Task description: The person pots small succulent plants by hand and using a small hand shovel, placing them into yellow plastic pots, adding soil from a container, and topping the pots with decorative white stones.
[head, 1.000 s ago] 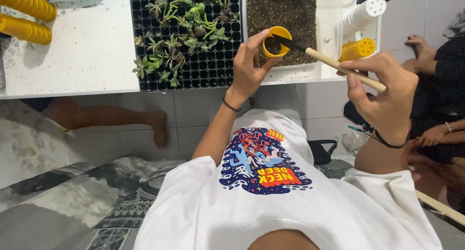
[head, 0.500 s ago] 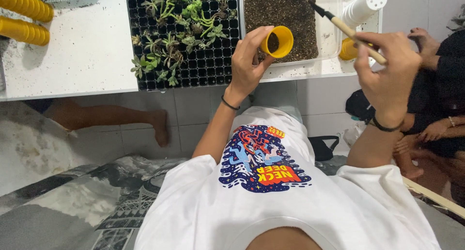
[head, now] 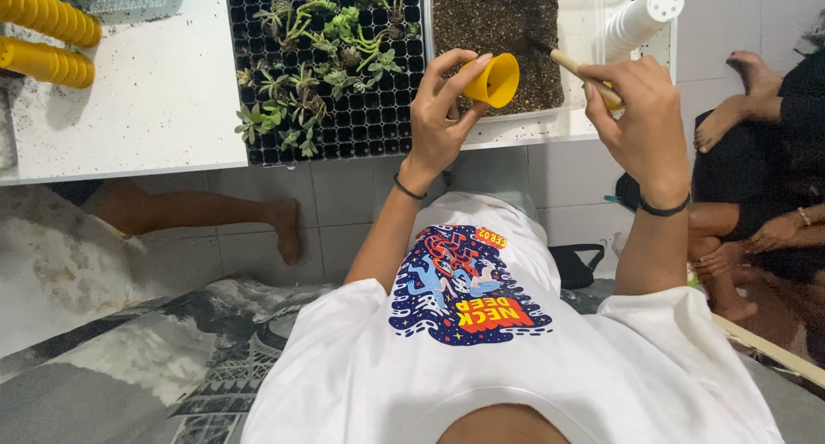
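On the far left of the white worktop [head: 155,100] lie two yellow ribbed rolls [head: 47,36], pushed to the edge, I think to keep them out of the way. Next to them, more to the middle, stands a black seedling tray [head: 344,130] with many small cells; little green succulents [head: 318,74] fill part of it, and the cells near the person are without plants. Just right of this tray the left hand [head: 438,117] is raised above the worktop edge and grasps a small yellow pot [head: 494,80] between thumb and fingertips. The pot is tilted, its mouth turned toward the right, probably so that the other hand can reach inside. Behind the pot is a clear container of dark soil [head: 494,31], close enough for taking earth. The right hand [head: 640,126] is clenched around a thin wooden stick [head: 571,66], whose dark tip points at the soil, near the pot but apart from it. Behind this hand stands a white watering spout [head: 640,18]. At the far right, another person's bare feet [head: 730,100] rest near the wall.
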